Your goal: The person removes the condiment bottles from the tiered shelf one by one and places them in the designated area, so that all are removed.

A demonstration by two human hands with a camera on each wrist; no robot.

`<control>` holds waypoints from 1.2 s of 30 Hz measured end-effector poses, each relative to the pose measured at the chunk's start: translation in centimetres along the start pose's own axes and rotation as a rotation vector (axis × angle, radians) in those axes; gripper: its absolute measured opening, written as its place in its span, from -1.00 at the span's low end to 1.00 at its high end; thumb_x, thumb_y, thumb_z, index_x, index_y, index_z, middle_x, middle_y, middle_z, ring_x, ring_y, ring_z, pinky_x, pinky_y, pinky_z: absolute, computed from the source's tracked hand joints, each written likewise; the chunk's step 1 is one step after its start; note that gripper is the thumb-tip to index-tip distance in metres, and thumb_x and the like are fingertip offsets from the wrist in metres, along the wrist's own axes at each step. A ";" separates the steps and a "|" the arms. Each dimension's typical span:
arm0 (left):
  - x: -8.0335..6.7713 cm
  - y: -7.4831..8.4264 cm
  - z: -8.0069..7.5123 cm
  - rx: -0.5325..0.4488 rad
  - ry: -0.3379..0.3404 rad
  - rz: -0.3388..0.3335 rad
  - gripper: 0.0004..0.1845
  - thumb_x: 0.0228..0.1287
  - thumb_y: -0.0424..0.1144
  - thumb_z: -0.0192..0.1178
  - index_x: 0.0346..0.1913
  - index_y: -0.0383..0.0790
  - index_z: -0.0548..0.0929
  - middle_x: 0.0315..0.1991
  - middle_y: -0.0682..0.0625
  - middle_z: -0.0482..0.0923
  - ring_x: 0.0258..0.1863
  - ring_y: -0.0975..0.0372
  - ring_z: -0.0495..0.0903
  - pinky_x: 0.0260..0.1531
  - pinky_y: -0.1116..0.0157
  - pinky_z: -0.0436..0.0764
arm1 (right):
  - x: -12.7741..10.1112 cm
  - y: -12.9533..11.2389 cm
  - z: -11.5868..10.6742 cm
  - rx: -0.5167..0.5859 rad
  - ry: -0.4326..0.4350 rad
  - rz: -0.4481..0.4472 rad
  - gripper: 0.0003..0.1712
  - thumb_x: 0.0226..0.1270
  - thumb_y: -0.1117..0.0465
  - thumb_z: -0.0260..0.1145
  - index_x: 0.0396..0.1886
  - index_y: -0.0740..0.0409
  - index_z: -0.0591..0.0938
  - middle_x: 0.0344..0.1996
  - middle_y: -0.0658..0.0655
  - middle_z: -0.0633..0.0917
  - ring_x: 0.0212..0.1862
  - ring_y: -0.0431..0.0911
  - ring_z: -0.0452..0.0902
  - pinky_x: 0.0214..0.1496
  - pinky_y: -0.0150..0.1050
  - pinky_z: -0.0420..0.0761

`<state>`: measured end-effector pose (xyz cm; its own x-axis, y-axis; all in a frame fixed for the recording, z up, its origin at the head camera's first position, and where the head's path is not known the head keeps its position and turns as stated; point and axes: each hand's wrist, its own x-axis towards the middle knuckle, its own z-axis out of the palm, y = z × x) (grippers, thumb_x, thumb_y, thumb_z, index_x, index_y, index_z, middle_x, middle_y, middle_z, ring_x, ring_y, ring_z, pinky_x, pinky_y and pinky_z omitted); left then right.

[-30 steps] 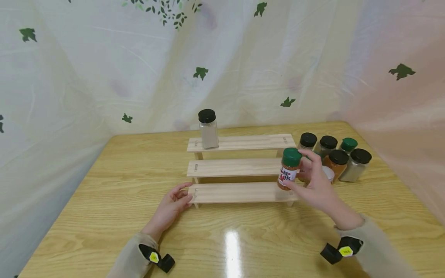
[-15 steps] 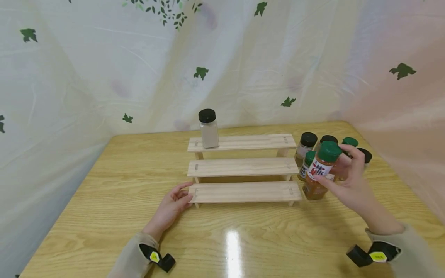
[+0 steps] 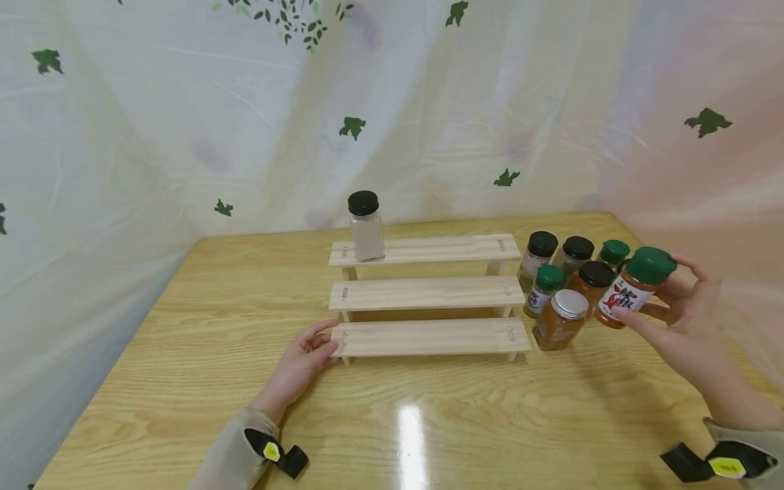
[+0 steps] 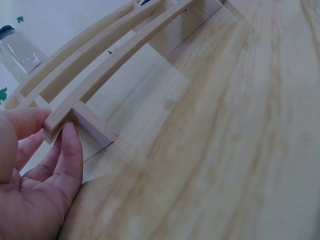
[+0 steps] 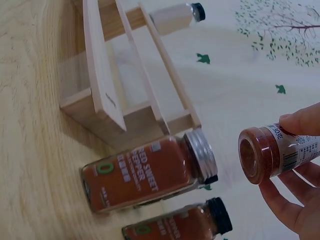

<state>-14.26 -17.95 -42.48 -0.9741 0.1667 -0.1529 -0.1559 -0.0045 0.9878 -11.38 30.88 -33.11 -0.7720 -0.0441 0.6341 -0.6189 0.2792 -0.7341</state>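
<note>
The left hand (image 3: 300,364) lies palm-in on the table (image 3: 184,354), forearm stretched forward, its loosely bent fingers (image 4: 67,155) touching the near-left corner of the wooden step rack (image 3: 429,337); it holds nothing. It rests where it did a second ago. Left of this hand the table runs bare to the curtain-lined edge, and the glossy stretch between the two forearms is open as well.

Just beyond the left hand's fingertips, the rack rises in three steps. A square clear jar with a black cap (image 3: 366,226) stands upright at the left end of the top step; the other two steps carry nothing.

Between the rack's right end and the right hand stands a cluster of spice jars: a silver-lidded jar (image 3: 560,320) nearest the rack's front corner, a small green-capped bottle (image 3: 542,289) behind it, and black-capped jars (image 3: 542,255) further back, packed close together.

The right hand (image 3: 686,327) is raised above the table at the far right, wrist bent, thumb and fingers pinching the green-capped spice bottle (image 3: 633,286), which tilts with its cap up and to the right. A second ago this bottle was held over the rack's right end; it has since travelled rightward past the jar cluster, near the table's right edge and the curtain.
</note>
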 end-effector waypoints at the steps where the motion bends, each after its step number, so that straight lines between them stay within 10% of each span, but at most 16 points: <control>1: 0.0 0.0 0.0 -0.002 -0.001 -0.002 -0.46 0.34 -0.46 0.04 0.36 -0.39 0.23 -0.20 0.07 0.49 -0.23 0.39 0.53 -0.18 0.47 0.60 | -0.1 0.0 -0.2 -0.022 0.007 0.020 0.01 0.00 0.75 0.17 0.35 0.12 -0.06 0.00 -0.17 0.58 -0.08 -0.39 0.54 -0.10 -0.66 0.51; 5: 0.1 0.0 0.0 -0.010 0.000 -0.007 -0.46 0.34 -0.46 0.04 0.36 -0.39 0.23 -0.20 0.07 0.50 -0.23 0.38 0.53 -0.18 0.47 0.60 | -0.4 0.3 -0.7 -0.177 0.011 0.075 0.08 -0.03 0.79 0.15 0.37 0.06 -0.10 0.03 -0.28 0.52 -0.06 -0.45 0.50 -0.11 -0.68 0.49; 11: 0.0 0.1 0.0 -0.012 -0.006 -0.002 -0.45 0.34 -0.45 0.06 0.36 -0.39 0.23 -0.20 0.08 0.50 -0.22 0.38 0.54 -0.18 0.46 0.60 | -1.1 2.4 -1.4 -0.023 0.000 0.192 0.04 0.05 0.75 0.15 0.35 -0.04 -0.10 -0.05 -0.22 0.52 -0.14 -0.48 0.54 -0.21 -0.67 0.53; 17: 0.0 0.0 0.1 -0.026 -0.004 0.000 -0.46 0.35 -0.47 0.02 0.37 -0.38 0.23 -0.21 0.10 0.51 -0.23 0.39 0.54 -0.19 0.46 0.60 | -2.1 4.5 -1.5 -0.285 -0.090 0.273 0.09 0.05 0.68 0.25 0.37 -0.04 -0.14 -0.13 -0.40 0.41 -0.16 -0.61 0.43 -0.28 -0.69 0.51; 36: 0.0 -0.1 0.1 -0.021 0.008 -0.006 -0.46 0.34 -0.46 0.05 0.36 -0.39 0.24 -0.21 0.09 0.49 -0.24 0.38 0.53 -0.19 0.47 0.60 | -2.8 7.7 -0.8 -0.294 -0.181 0.171 0.09 -0.15 0.82 0.25 0.32 0.32 -0.11 -0.12 -0.48 0.38 -0.12 -0.67 0.35 -0.27 -0.71 0.49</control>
<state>-14.28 -17.89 -42.57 -0.9744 0.1590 -0.1590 -0.1649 -0.0242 0.9860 -13.88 33.90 -40.30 -0.8897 -0.1343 0.4363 -0.4316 0.5592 -0.7079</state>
